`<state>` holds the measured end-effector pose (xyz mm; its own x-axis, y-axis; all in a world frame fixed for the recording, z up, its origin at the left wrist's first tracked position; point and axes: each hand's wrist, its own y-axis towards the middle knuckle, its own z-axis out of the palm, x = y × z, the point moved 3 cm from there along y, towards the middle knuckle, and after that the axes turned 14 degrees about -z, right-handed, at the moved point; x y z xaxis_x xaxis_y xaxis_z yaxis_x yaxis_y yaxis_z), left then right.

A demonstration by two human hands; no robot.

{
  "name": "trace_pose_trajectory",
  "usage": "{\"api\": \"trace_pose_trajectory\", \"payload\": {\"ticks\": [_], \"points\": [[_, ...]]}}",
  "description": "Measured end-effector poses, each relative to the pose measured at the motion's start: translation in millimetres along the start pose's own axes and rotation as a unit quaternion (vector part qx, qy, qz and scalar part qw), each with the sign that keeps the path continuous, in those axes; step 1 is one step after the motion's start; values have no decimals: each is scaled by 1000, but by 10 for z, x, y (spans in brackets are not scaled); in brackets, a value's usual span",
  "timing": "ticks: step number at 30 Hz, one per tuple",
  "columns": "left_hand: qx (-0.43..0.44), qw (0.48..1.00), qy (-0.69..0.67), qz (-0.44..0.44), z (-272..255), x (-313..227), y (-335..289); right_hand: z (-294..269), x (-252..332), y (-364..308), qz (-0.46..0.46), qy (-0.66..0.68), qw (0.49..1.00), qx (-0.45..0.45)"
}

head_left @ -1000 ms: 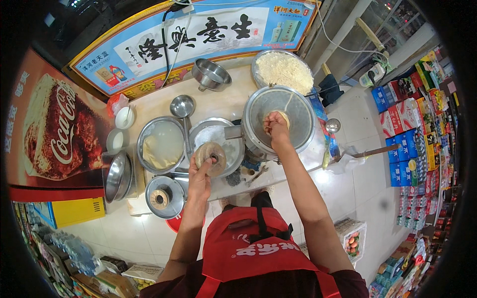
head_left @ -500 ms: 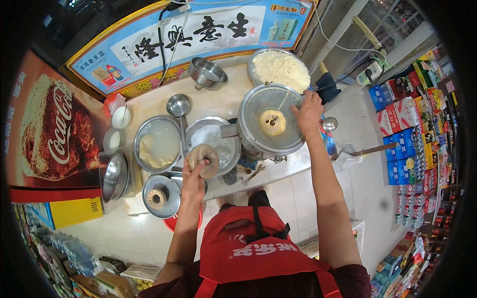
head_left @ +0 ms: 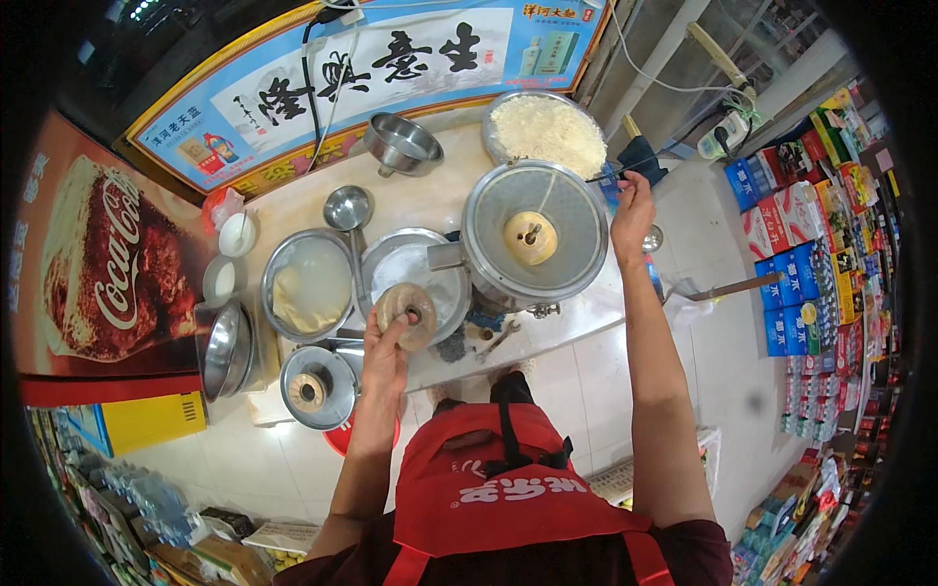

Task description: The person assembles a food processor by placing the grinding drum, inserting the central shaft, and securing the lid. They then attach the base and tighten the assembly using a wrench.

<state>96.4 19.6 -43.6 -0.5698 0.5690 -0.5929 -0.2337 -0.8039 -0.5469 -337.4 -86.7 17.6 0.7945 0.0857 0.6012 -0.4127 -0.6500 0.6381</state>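
Note:
My left hand [head_left: 386, 361] is closed on a round, tan grinding stone [head_left: 408, 332], with a finger at its central hole. The stone is held above the near edge of a wide metal basin [head_left: 396, 262] with white residue. To its right stands a metal grinder [head_left: 574, 244] with a conical mesh bowl, where a second, cream-coated stone [head_left: 529, 252] surrounds a central spindle. My right hand [head_left: 631, 217] is raised just right of the grinder's rim, touching none of it. Its fingers are bent and slightly apart, and I see nothing held.
Pale crumbly pulp fills a basin [head_left: 547, 109] behind the grinder. A metal funnel [head_left: 404, 146], a ladle [head_left: 348, 210] and a basin of cloudy liquid [head_left: 311, 249] share the counter. A wrench [head_left: 503, 337] lies at the front edge. Stocked shelves [head_left: 801, 264] stand right.
My right hand has lifted off the grinder's rim and moved right. My left hand keeps the grinding stone and has shifted it slightly.

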Motion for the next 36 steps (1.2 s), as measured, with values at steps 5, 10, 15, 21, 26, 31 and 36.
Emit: {"api": "trace_pose_trajectory", "payload": {"ticks": [5,10,15,21,26,31,36], "points": [[-18,1000,-2,-12,99,17,-23,46,290,-147,-177,-21,979,103],[-8,1000,1,-16,167,10,-8,427,457,-518,-231,-69,897,370],[7,1000,-7,-16,180,-18,-16,665,411,-837,-285,-242,784,495],[67,997,-32,-9,344,-116,-14,414,530,-619,-179,-139,829,512],[93,995,-22,8,613,-201,-34,348,804,-744,-189,-87,868,451],[116,993,21,9,825,-217,-31,633,733,-1027,-161,-145,795,567],[99,995,6,-4,787,-158,-44,681,609,-1073,-209,-128,768,591]]}}
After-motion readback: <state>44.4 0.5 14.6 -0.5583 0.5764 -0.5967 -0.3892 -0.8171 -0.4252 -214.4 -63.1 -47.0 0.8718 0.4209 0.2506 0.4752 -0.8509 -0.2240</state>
